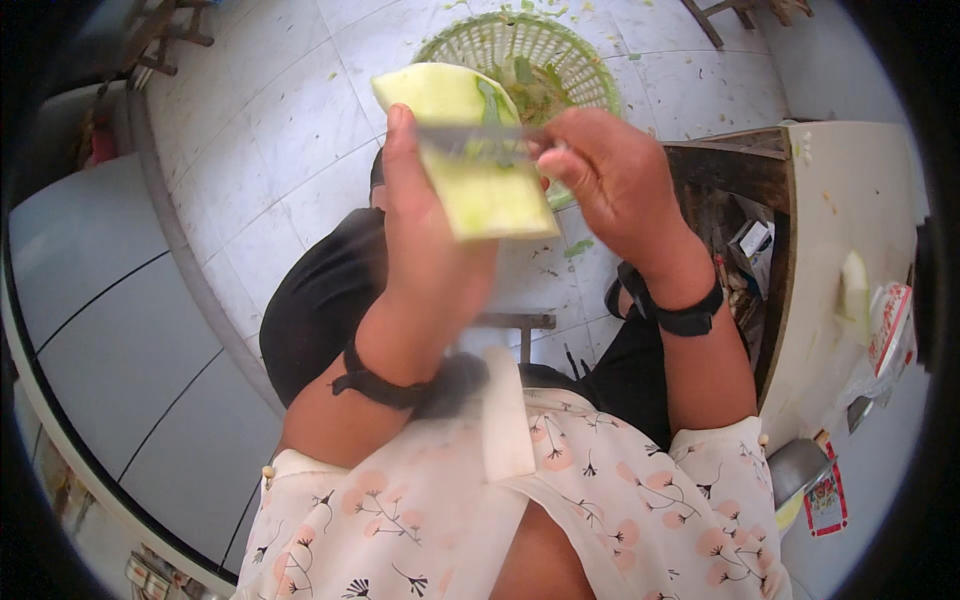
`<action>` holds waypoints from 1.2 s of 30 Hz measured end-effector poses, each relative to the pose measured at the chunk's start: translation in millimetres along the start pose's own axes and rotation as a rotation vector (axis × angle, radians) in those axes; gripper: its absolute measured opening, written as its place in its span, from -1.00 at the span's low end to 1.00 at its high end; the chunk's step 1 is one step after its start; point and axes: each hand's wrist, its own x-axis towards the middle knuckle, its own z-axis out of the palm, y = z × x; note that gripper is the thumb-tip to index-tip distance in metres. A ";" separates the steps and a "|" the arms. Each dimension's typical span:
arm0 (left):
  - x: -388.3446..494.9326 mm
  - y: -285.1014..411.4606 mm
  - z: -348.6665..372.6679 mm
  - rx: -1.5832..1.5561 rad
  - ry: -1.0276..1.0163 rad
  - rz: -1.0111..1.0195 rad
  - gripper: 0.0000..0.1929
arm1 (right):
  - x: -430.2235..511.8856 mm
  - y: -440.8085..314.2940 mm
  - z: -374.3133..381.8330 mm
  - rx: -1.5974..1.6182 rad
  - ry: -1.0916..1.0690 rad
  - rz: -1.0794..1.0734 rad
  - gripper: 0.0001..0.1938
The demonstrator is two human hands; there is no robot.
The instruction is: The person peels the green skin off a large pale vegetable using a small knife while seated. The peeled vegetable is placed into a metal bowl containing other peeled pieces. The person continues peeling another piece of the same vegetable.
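My left hand (431,202) grips a pale green piece of peeled gourd or melon (487,199) from the near left side, thumb along its edge. In my right hand (619,184) is a peeler or knife (472,142), blurred by motion, its dark blade lying across the middle of the piece. A strip of darker green rind (491,105) shows on the upper right of the flesh. Below and behind the piece, a light green plastic basket (450,37) stands on the floor with peelings (544,82) inside.
Scraps lie scattered on the white tiled floor (255,127). To the right is a table (825,217) with a pale rind slice (853,296) and a red-and-white packet (890,330). A metal bowl (799,469) stands at lower right. Wooden stool legs (169,34) show at top left.
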 end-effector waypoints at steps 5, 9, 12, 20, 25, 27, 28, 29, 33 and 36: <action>-1.0 -2.4 2.3 0.104 -0.010 0.067 -0.28 | -1.5 -10.6 -0.9 -0.031 -0.059 -0.108 -0.69; -2.7 -6.0 2.9 0.029 -0.054 0.058 -0.32 | -1.7 -6.6 0.6 -0.031 -0.026 -0.117 -0.73; -4.2 -7.1 2.9 0.095 -0.094 0.053 -0.36 | -1.7 -2.8 2.0 -0.080 0.030 -0.060 -0.74; -2.0 -12.9 3.0 0.026 -0.072 0.010 -0.34 | 5.0 9.2 2.9 -0.148 0.054 -0.014 -0.70; -5.0 -11.9 -0.4 -0.070 -0.053 -0.050 -0.34 | -1.5 2.1 5.4 -0.134 0.013 0.017 -0.70; -7.3 -11.5 2.8 -0.061 -0.057 -0.094 -0.32 | -2.7 7.7 3.4 -0.122 0.000 0.040 -0.71; -9.8 -11.1 5.1 -0.051 -0.074 -0.117 -0.31 | -3.1 12.6 1.8 -0.114 -0.034 0.035 -0.71; -12.6 -10.8 7.8 0.007 -0.029 -0.144 -0.30 | -0.3 21.2 -0.4 -0.207 -0.030 0.083 -0.70; -21.9 -6.2 11.4 -0.072 -0.194 -0.192 -0.29 | 6.5 45.8 -1.8 -0.282 -0.022 0.343 -0.64; -12.6 1.9 2.7 -0.032 -0.189 -0.158 -0.31 | 8.6 41.2 -1.2 -0.127 0.049 0.406 -0.64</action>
